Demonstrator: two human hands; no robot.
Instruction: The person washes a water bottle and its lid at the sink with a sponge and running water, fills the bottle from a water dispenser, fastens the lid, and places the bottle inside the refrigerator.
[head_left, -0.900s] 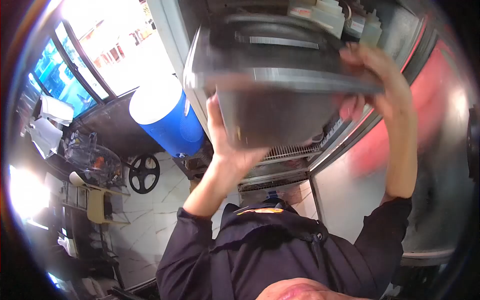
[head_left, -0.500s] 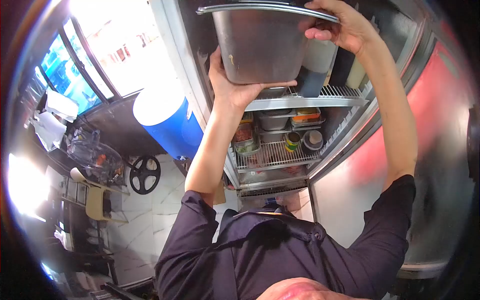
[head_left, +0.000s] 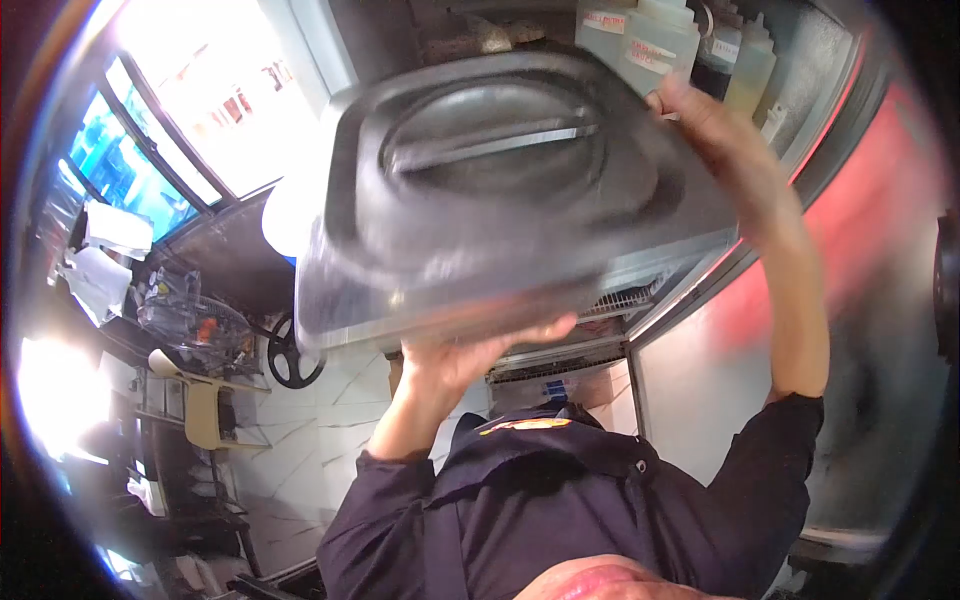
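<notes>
A lidded metal food pan (head_left: 500, 230) fills the middle of the view, blurred by motion, its lid facing me with a long bar handle across a round recess. From below, my left hand (head_left: 450, 362) bears its weight, fingers stretched along the underside. My right hand (head_left: 700, 110) grips the pan's far right rim, its fingers partly hidden behind the edge. Behind the pan, several squeeze bottles (head_left: 660, 45) with labels stand on the upper fridge shelf. Most of the lower shelves are hidden by the pan.
The open fridge door (head_left: 720, 410) stands on the right. To the left are a white-topped drum (head_left: 281, 222), mostly hidden, a black wheel (head_left: 293, 358) and a beige chair (head_left: 203, 408) on the tiled floor. A window (head_left: 150, 150) is at upper left.
The food pan has come out of the fridge, lower and closer to me, and tilted so its lid shows. Both hands moved with it. The upper-shelf bottles now show more fully.
</notes>
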